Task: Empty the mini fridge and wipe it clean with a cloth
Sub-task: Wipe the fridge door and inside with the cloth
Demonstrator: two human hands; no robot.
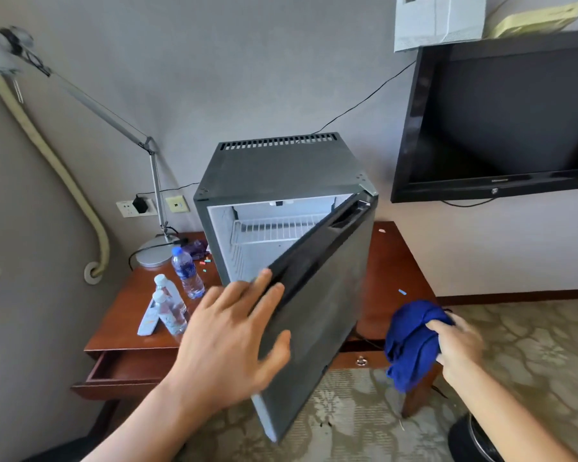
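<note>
1. While the mini fridge (281, 168) sits on the wooden table (397, 261) against the wall, its door (321, 311) hangs partly open, hinged on the right side, so you can look in from the left.
2. Inside it's all white, with one wire shelf (274, 228) near the top, and nothing on the shelf as far as I can see.
3. The left hand (231, 335) is flat on the outside of the door near its free edge, fingers spread and straight, thumb out to the side. It's a bit blurry, but it's just pressing, not wrapped around anything.
4. The right hand (457, 345) is off to the right of the fridge, down by the table's front corner, fingers curled tight around a bunched-up blue cloth (411, 341).
5. Left of the fridge, three water bottles (177, 295) stand close together on the table, a white remote (147, 323) leaning by them.
6. Behind those there's a desk lamp (154, 251), and the table's left drawer (121, 371) is pulled out.
7. A black TV (508, 121) hangs on the wall to the right.
</note>
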